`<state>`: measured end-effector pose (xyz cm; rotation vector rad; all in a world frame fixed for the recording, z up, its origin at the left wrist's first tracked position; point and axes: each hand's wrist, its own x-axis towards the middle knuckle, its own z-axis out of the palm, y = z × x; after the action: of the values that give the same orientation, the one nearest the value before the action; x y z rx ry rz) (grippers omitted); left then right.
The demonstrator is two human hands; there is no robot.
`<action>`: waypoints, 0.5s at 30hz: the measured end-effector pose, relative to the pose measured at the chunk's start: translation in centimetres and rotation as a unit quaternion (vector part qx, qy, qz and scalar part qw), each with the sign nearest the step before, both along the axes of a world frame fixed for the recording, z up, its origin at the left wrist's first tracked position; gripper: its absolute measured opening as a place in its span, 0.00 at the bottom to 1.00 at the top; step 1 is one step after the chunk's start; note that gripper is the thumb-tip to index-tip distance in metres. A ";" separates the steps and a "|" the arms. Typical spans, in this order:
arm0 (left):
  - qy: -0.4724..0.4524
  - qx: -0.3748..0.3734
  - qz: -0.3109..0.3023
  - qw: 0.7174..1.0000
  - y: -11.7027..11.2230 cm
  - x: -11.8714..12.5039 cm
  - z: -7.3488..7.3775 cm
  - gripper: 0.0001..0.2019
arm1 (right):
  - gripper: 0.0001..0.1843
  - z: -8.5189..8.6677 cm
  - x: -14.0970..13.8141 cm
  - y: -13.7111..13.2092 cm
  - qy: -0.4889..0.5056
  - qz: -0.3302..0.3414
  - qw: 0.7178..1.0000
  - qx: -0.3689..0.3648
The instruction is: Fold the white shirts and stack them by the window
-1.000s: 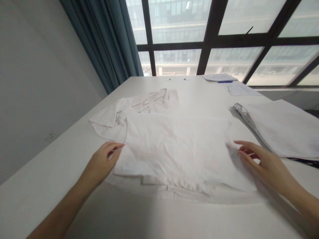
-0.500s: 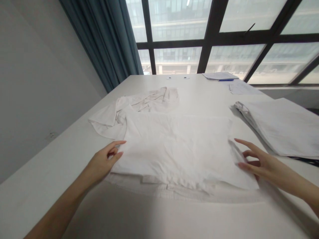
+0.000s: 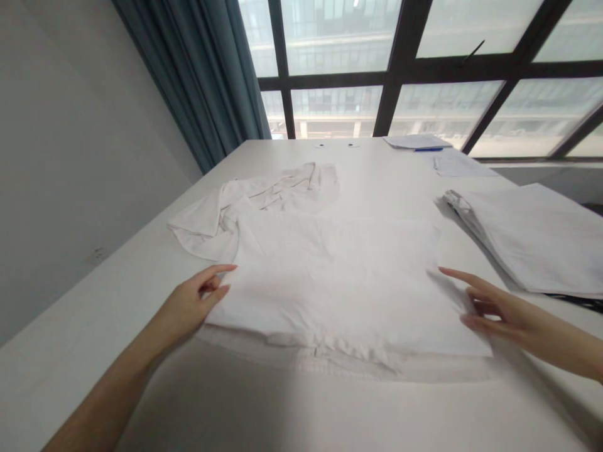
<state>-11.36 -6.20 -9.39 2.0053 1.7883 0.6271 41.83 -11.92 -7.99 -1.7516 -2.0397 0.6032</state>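
Observation:
A white garment (image 3: 339, 282) lies folded in front of me, its broad panel wrinkled in the middle. Along the near side a second layer sticks out from under a gathered edge. Its far left part (image 3: 282, 191) is bunched in loose folds; I cannot tell the exact kind of garment. At the left edge of the panel, my left hand (image 3: 191, 304) has thumb and forefinger apart, fingertips at the cloth. Over on the right edge, my right hand (image 3: 506, 311) points its forefinger at the cloth, with the thumb spread below and the other fingers bent. Neither hand grips the fabric.
All this lies on a white table (image 3: 367, 414). To the right is another folded white cloth (image 3: 541, 238) with dark material under it. Papers (image 3: 417, 142) and a blue pen (image 3: 428, 149) lie at the back right. A blue curtain (image 3: 202, 75) hangs beyond the left edge.
My right hand has shifted slightly right, its thumb drawn away from the cloth. My left hand has moved slightly left. The panel lies a little smoother.

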 end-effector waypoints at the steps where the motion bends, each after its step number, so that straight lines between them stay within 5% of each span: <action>1: 0.025 0.024 -0.006 0.999 0.1 0.0 -0.4 0.23 | 0.37 -0.4 0.1 0.1 0.002 0.014 0.999 -0.036; 3: 0.077 0.093 -0.021 0.992 0.2 0.0 -1.0 0.20 | 0.39 -1.0 0.4 0.4 -0.002 0.027 0.997 -0.067; 8: 0.102 0.213 -0.122 0.964 -1.0 1.7 -0.2 0.14 | 0.30 -0.6 -1.4 0.2 -0.051 -0.001 0.993 0.108; 12: 0.038 0.114 -0.347 0.930 -3.2 4.0 1.5 0.27 | 0.23 0.9 -5.1 -1.3 -0.031 0.182 0.976 0.115; 15: 0.015 0.030 -0.393 0.919 -4.0 5.3 1.6 0.35 | 0.29 1.3 -7.4 -2.3 -0.035 0.319 0.943 0.090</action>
<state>-6.08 -10.23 -7.82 2.5149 0.8259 0.3824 34.46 -14.18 -6.71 -0.9999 -2.6250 0.5093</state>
